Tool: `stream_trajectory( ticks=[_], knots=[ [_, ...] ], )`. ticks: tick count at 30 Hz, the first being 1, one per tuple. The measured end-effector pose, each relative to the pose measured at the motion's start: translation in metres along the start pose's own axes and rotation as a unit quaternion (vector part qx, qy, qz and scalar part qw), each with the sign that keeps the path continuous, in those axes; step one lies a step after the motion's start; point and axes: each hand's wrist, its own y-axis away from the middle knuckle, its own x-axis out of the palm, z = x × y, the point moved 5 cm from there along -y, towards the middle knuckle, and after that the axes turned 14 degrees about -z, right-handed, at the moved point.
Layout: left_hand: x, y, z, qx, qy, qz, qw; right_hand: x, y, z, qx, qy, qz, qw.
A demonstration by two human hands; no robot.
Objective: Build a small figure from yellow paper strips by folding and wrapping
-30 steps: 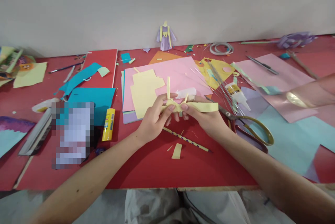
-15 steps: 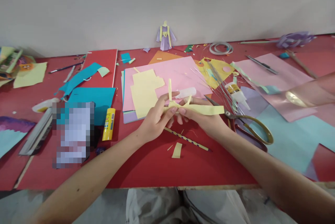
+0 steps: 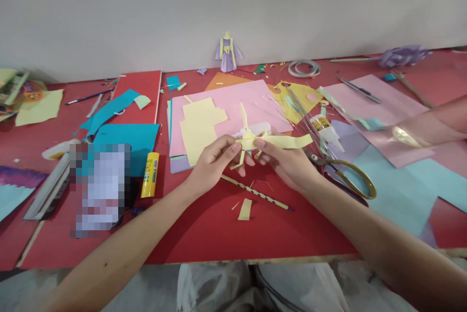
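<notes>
My left hand (image 3: 213,163) and my right hand (image 3: 286,163) meet over the red table (image 3: 219,234), and both pinch a pale yellow paper piece (image 3: 272,140) made of folded strips. One long strip of it runs out to the right above my right hand, a thin strip sticks up, and another hangs down between my fingers. Just below my hands lies a striped pencil (image 3: 255,192), with a small yellow paper scrap (image 3: 245,209) beside it.
A stack of pink and yellow sheets (image 3: 226,112) lies behind my hands. Scissors (image 3: 343,175) and a glue bottle (image 3: 326,129) sit to the right, a yellow glue stick (image 3: 150,174) to the left. A small paper doll (image 3: 227,52) leans against the wall. Another person's arm (image 3: 430,127) reaches in at right.
My hands have turned the yellow paper piece slightly and lifted it a little toward the pink sheets; a thin strip now hangs down between my fingers. The view has shifted slightly.
</notes>
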Motion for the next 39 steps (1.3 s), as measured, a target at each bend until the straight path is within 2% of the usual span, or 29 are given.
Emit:
stream_trajectory(
  ticks=[7, 15, 20, 22, 27, 30, 33, 39],
  knots=[
    [-0.007, -0.001, 0.003, 0.013, 0.011, -0.072, 0.997, 0.0, 0.0, -0.003, 0.011, -0.019, -0.005, 1.0],
    [-0.005, -0.001, 0.0, 0.04, -0.01, 0.001, 0.999, 0.001, 0.002, 0.0, 0.018, -0.015, -0.015, 1.0],
    [-0.005, 0.002, -0.012, 0.121, -0.146, -0.002, 0.982, -0.001, 0.002, -0.004, 0.033, -0.004, -0.003, 0.999],
    [-0.004, 0.003, -0.014, 0.131, -0.162, 0.013, 0.978, -0.001, 0.002, -0.004, 0.03, -0.006, 0.001, 1.0],
    [-0.005, 0.003, -0.009, 0.117, -0.142, 0.041, 0.982, 0.003, 0.004, -0.002, 0.042, -0.017, 0.024, 0.999],
    [-0.004, 0.003, -0.005, 0.07, -0.096, 0.076, 0.99, 0.003, 0.004, -0.004, 0.056, -0.004, 0.039, 0.998],
    [-0.004, 0.003, -0.002, 0.022, -0.045, 0.087, 0.995, 0.003, 0.004, -0.007, 0.067, 0.008, 0.055, 0.996],
    [-0.003, 0.004, -0.003, 0.04, -0.05, 0.075, 0.995, 0.004, 0.005, -0.005, 0.063, 0.009, 0.063, 0.996]
  ],
)
